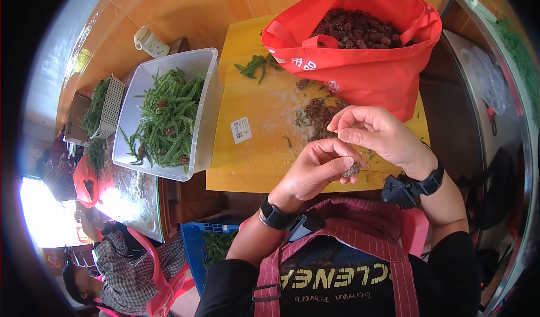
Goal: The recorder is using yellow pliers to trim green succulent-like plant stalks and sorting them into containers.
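Observation:
A small brown pine cone [352, 170] is held between the thumb and fingers of my left hand [315, 170], just past the table's near edge. Directly above it is my right hand [378, 134], its thumb and fingertips brought together in a pinch. Whatever those fingertips hold, if anything, is too small to make out. Behind both hands, a loose pile of brown cones and bits [322, 113] lies on the yellow tabletop [247, 100]. A red fabric bag [374, 75] full of dark pine cones [360, 27] stands at the table's far right.
Left of the table stands a clear plastic bin [212, 100] of green artificial pine sprigs [169, 114] with cones among them. A white label [241, 130] and a loose sprig [257, 67] lie on the table. A blue crate [196, 255] is lower left; another person [121, 261] sits farther left.

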A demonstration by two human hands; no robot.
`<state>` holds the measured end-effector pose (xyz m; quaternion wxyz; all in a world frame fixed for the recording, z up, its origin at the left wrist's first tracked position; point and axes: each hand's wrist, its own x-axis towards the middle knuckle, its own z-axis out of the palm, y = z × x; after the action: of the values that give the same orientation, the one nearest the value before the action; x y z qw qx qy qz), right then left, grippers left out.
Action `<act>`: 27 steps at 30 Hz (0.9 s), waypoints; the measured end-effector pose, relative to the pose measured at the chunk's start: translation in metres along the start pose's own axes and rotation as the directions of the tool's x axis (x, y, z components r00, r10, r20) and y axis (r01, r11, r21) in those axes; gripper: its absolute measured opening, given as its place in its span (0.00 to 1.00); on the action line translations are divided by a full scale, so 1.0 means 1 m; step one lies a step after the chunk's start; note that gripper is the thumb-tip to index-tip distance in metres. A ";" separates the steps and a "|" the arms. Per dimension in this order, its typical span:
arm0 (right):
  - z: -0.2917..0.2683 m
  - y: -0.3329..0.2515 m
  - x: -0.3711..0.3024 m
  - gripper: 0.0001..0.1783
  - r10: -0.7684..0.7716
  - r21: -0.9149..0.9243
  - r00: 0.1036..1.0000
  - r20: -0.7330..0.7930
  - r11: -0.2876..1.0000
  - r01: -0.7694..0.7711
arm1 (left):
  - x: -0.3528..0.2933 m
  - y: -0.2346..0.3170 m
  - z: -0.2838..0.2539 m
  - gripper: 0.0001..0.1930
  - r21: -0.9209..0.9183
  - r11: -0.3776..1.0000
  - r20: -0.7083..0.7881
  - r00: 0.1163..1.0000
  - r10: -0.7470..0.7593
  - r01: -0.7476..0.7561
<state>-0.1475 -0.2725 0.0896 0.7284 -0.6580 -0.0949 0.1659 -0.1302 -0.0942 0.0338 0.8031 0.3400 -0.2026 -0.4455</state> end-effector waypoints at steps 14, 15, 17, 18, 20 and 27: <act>-0.004 0.034 -0.041 0.07 -0.233 0.076 0.967 -0.103 0.968 0.241 | 0.002 0.011 0.001 0.07 -0.051 0.988 -0.068 0.987 0.143 -0.147; -0.006 0.032 -0.042 0.06 -0.253 0.013 0.961 -0.115 0.966 0.256 | 0.002 0.010 -0.001 0.07 -0.047 0.989 -0.034 0.990 0.137 -0.138; -0.009 0.026 -0.040 0.06 -0.273 -0.048 0.954 -0.123 0.962 0.269 | 0.002 0.010 -0.001 0.08 -0.043 0.991 -0.003 0.991 0.130 -0.130; -0.009 0.022 -0.039 0.10 -0.271 -0.099 0.959 -0.088 0.960 0.262 | 0.001 0.011 0.001 0.08 -0.010 0.996 -0.006 0.996 0.093 -0.093; -0.008 0.017 -0.035 0.14 -0.266 -0.150 0.962 -0.055 0.955 0.255 | 0.002 0.012 0.004 0.09 0.022 0.998 -0.008 0.999 0.054 -0.054; -0.004 0.025 -0.021 0.34 -0.290 0.134 0.938 0.191 0.954 0.268 | 0.003 0.015 0.013 0.11 -0.012 0.999 0.084 0.996 -0.039 0.040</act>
<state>-0.1689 -0.2819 0.0661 0.7644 -0.5773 -0.2540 0.1337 -0.1277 -0.0961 0.0533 0.7871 0.3195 -0.2264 -0.4766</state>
